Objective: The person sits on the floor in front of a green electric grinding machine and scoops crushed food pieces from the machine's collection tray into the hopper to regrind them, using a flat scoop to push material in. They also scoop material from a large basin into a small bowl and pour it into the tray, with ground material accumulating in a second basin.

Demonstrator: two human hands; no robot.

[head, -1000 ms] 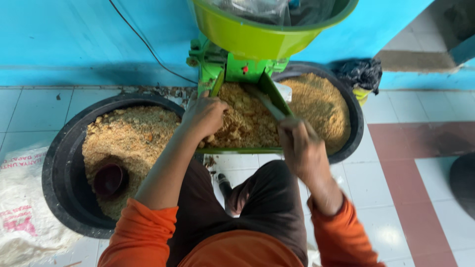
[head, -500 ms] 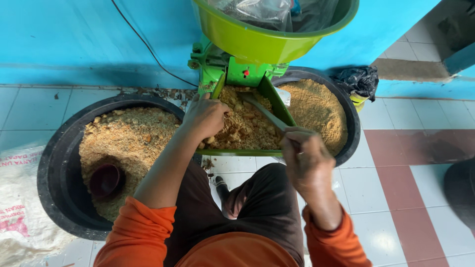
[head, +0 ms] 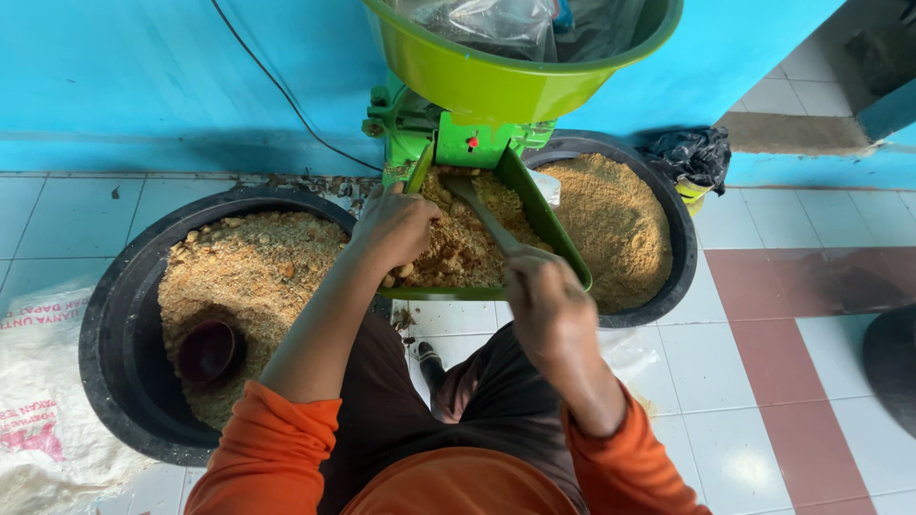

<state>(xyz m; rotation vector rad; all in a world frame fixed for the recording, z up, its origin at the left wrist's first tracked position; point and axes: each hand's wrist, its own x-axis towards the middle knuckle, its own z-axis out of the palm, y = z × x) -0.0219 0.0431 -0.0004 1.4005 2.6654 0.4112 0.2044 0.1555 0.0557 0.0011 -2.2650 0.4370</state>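
A green grinding machine (head: pixel 448 133) stands against the blue wall, with a green hopper bowl (head: pixel 515 67) on top and a green feed tray (head: pixel 539 215) in front, full of coarse brown lumps. My left hand (head: pixel 396 229) rests on the lumps at the tray's left side, fingers curled into them. My right hand (head: pixel 544 300) is closed on the handle of a grey spoon-like tool (head: pixel 482 210), whose tip lies in the lumps near the machine's mouth.
A black tub (head: pixel 114 315) of lumpy brown feed with a dark red scoop (head: pixel 205 353) sits at left. A second black tub (head: pixel 668 219) of fine ground meal is at right. A white sack (head: pixel 38 420) lies far left, a black bag (head: pixel 692 153) by the wall.
My right hand has drawn back toward me and lower, its tool still reaching into the tray. The left hand stays on the lumps.
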